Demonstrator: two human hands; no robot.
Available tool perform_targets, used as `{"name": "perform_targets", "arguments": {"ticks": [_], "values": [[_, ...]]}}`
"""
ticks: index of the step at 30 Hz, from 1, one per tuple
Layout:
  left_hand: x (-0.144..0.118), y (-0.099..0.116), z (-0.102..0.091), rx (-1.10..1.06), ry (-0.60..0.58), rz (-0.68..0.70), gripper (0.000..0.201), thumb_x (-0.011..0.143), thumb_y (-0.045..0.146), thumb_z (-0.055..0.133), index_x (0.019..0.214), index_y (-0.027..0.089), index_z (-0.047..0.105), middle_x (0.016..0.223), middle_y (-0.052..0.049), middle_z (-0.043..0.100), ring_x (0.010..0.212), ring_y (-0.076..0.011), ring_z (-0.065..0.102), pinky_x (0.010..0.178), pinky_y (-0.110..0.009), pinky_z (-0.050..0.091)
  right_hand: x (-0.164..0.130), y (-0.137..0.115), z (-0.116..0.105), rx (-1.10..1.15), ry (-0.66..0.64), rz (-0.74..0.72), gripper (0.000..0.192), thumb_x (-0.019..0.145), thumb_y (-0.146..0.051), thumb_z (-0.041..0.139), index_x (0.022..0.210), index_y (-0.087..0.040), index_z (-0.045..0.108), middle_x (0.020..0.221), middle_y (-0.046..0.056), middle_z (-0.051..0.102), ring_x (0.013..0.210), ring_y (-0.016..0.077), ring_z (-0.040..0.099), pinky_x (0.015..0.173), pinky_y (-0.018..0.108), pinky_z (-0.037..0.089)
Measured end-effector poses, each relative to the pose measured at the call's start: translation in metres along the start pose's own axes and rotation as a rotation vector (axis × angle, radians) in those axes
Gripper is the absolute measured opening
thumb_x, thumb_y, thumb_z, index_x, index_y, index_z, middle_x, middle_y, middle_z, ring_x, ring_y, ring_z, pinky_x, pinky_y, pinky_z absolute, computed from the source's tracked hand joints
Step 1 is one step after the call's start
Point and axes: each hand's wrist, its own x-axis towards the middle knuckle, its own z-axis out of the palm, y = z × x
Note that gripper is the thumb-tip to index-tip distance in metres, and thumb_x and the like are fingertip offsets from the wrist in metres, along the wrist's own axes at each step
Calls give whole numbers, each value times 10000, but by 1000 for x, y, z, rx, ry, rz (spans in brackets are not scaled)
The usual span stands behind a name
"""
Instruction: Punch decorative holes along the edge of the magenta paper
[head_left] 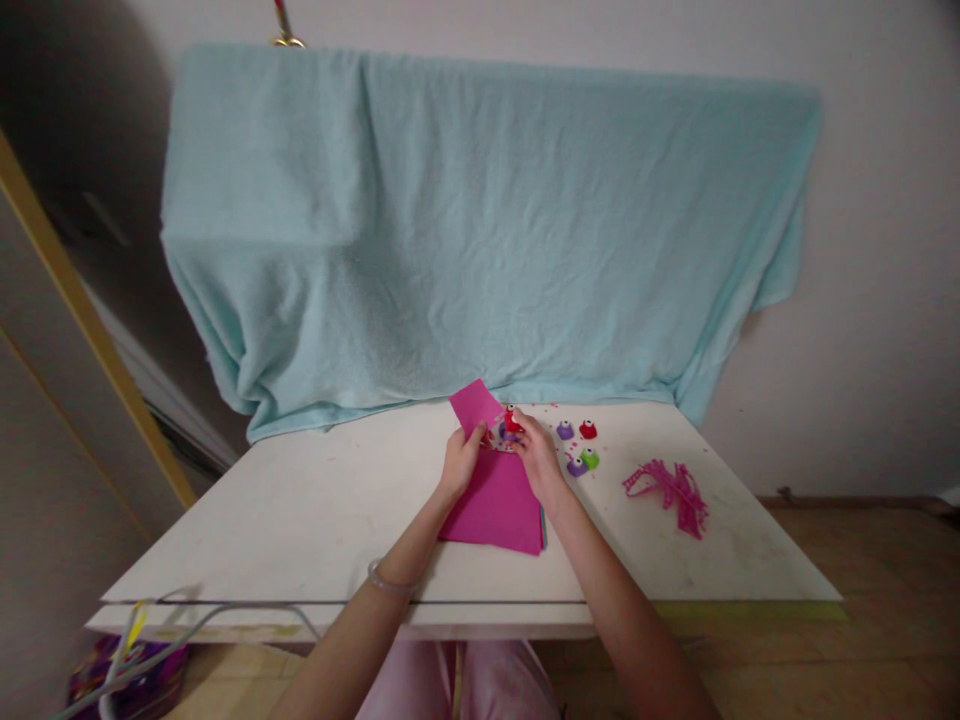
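Observation:
My left hand (463, 460) is closed, its thumb pressing on a small pink sheet (475, 402) that sticks up beyond the fingers. Between the thumb and fingertips of my right hand (537, 456) is a small red figure with a white eye (512, 421). A bit of purple shows just below it, partly hidden by the fingers. Under both hands lies a larger pink sheet (491, 505), with a bluish edge showing beneath its right side. Whether it is felt, foam or paper I cannot tell.
To the right lie purple eyed pieces (565, 430), a red one (588, 429) and a green one (590, 458), among pink scraps. Farther right is a heap of pink cut-out strips (669, 492). A light blue cloth (525, 230) hangs behind the white table (322, 510); a cable (225, 612) runs along its front left.

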Motion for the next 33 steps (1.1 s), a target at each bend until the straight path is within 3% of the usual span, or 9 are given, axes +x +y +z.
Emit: {"name": "perform_targets", "arguments": {"ticks": [8, 22, 30, 33], "values": [[1, -3, 2, -113, -52, -20, 429, 846, 492, 473, 700, 122, 632, 685, -65, 654, 653, -176, 590, 684, -279, 447, -1, 1, 0, -33, -33, -25, 235, 693, -414, 695, 820, -218, 668, 855, 7, 688, 755, 147, 612, 664, 254, 470], [-1, 0, 2, 2, -72, -2, 460, 854, 530, 455, 709, 129, 628, 688, -56, 662, 645, -184, 578, 664, -277, 429, -5, -4, 8, 35, -97, -19, 221, 691, -393, 709, 814, -222, 641, 869, 11, 683, 762, 159, 626, 694, 286, 498], [-4, 8, 2, 110, -77, 115, 301, 863, 382, 475, 926, 156, 663, 889, -65, 692, 813, -220, 597, 764, -298, 421, -4, -2, 7, 24, -83, -35, 239, 692, -381, 708, 858, -221, 645, 903, 22, 675, 766, 160, 625, 693, 284, 508], [-4, 10, 2, 146, -56, 128, 258, 848, 331, 478, 900, 162, 666, 854, -66, 689, 795, -226, 591, 760, -303, 421, -4, -2, 7, -3, -59, -40, 230, 688, -387, 705, 833, -218, 651, 889, 20, 677, 756, 159, 625, 678, 280, 507]]}}
